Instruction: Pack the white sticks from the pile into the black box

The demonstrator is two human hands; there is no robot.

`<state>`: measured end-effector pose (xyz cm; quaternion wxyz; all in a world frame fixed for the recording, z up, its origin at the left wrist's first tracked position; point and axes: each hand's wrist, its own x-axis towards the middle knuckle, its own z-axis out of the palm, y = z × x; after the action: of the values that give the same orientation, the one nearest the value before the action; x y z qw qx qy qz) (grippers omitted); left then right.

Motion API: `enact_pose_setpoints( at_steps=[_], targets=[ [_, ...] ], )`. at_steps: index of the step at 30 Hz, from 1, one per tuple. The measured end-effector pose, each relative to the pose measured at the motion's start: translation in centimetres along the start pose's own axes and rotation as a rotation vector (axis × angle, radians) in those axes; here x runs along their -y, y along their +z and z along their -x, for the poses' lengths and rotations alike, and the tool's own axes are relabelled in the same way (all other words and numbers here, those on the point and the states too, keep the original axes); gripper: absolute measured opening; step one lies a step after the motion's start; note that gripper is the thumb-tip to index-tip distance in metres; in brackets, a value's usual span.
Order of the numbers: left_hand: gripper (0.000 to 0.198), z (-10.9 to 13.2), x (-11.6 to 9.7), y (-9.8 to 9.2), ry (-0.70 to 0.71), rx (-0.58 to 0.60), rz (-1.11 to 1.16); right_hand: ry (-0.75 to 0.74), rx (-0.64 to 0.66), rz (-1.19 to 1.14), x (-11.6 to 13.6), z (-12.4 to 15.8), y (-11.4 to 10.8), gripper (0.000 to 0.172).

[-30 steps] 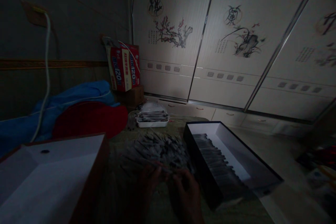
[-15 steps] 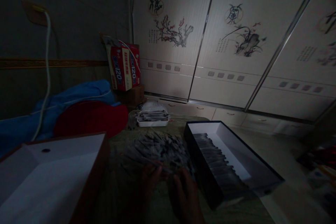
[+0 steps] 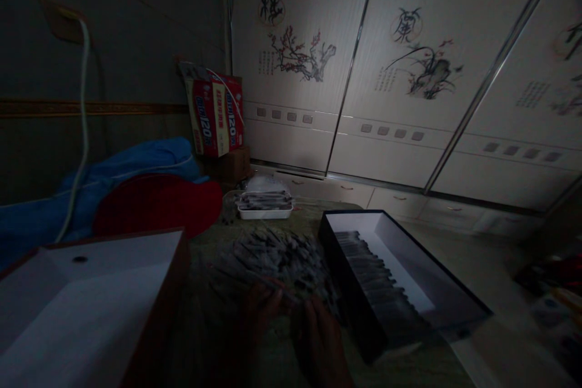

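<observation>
In the dim light my left hand (image 3: 258, 309) is closed, with thumb and fingers pinching one end of a slim pen (image 3: 285, 294). My right hand (image 3: 321, 339) has its fingers curled at the pen's other end. Its fingertips are dark, so their exact grip is hard to see. Just beyond both hands lies a loose pile of clear and dark pens (image 3: 277, 254). To the right stands a dark-edged box (image 3: 413, 254) with a white inside, where pens (image 3: 375, 279) lie side by side in a long row.
A brown-edged box (image 3: 100, 309) with a white inside stands at the left. Behind the pile is a white tray (image 3: 266, 214) of thin sticks. A red cushion-like thing (image 3: 159, 203), blue cloth (image 3: 136, 160) and a red carton (image 3: 216, 115) are farther back, before sliding doors (image 3: 295, 60).
Both hands stay almost in place over the near side of the pile. The right fingers have shifted slightly at the pen's end.
</observation>
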<state>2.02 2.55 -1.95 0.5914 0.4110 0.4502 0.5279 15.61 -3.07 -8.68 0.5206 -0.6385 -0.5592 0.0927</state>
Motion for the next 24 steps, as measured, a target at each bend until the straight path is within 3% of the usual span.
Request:
enact_pose_setpoints(
  at_steps=[6,13,19,24],
  targets=[
    [0.03,-0.1,0.4,-0.2,-0.004,0.005,0.018,-0.02,0.115,-0.043,0.5,-0.2,-0.8,0.038],
    [0.032,0.0,0.0,-0.1,-0.004,0.05,-0.007,-0.016,0.023,-0.014,0.6,0.1,-0.4,0.043],
    [0.035,-0.1,0.2,-0.3,-0.006,0.038,-0.014,-0.023,0.098,-0.02,0.5,-0.3,-0.8,0.037],
    [0.033,-0.4,0.9,-0.6,0.054,0.044,-0.062,-0.082,0.033,0.013,-0.1,-0.1,-0.3,0.039]
  ],
)
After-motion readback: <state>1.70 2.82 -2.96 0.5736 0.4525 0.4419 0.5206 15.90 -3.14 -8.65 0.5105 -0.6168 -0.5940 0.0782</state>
